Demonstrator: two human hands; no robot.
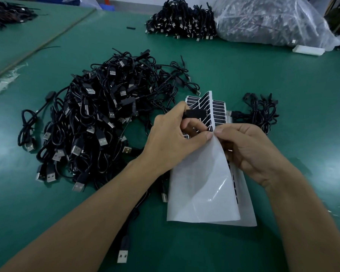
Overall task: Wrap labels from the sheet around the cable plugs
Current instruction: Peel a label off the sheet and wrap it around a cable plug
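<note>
While the left hand [177, 138] curls its fingers round a black plug [196, 114] and sets its thumb on the folded edge of the label sheet [202, 183], the right hand [249, 150] pinches that same edge from the other side. The sheet is white and glossy, bent over so its blank back faces up, its near end lying on the green table [283, 85]. Beyond the fold show rows of small black labels [218, 112] with pale print, one strip curling upward. A tangled pile of cables [98, 118], black with silver ends, lies just left of the sheet; a smaller bunch [261, 112] lies just right.
</note>
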